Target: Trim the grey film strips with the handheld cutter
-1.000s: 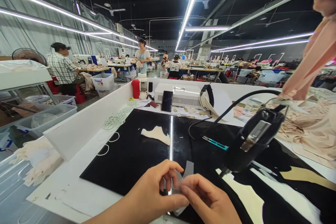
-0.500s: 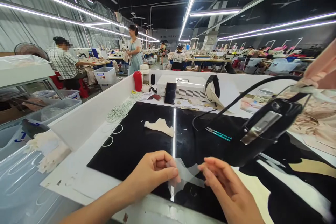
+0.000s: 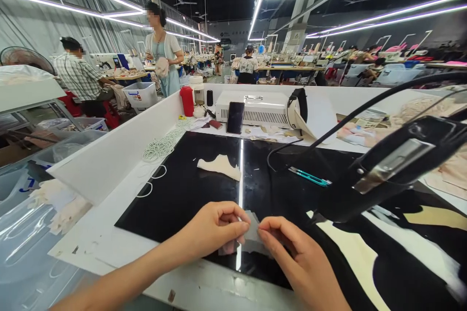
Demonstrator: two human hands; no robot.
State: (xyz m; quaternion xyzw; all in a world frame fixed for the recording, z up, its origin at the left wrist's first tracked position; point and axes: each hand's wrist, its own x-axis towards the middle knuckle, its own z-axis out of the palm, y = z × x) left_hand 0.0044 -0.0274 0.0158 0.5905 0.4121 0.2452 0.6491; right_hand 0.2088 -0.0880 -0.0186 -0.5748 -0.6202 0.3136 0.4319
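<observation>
My left hand [image 3: 213, 229] and my right hand [image 3: 292, 257] meet low over the front of a glossy black work surface [image 3: 189, 194]. Both pinch a small translucent film piece [image 3: 251, 233] between thumbs and fingertips, the fingers curled closed. A cream fabric piece [image 3: 220, 165] lies on the black surface a short way beyond my hands. A black hand-held tool [image 3: 394, 167] with a metal plate hangs on a cable to the right, its tip just above and right of my right hand.
Teal snips [image 3: 310, 178] lie right of centre. A white machine [image 3: 255, 109], a phone [image 3: 235, 117], a tape roll [image 3: 299, 107] and a red bottle [image 3: 187, 100] stand at the back. White elastic rings [image 3: 160, 146] lie left. A white partition [image 3: 120, 150] borders the left. People work at tables beyond.
My hands, apart half a second ago with the film stretched between them, have come together again and fold the film small. The view has tilted down slightly; the standing person has walked closer.
</observation>
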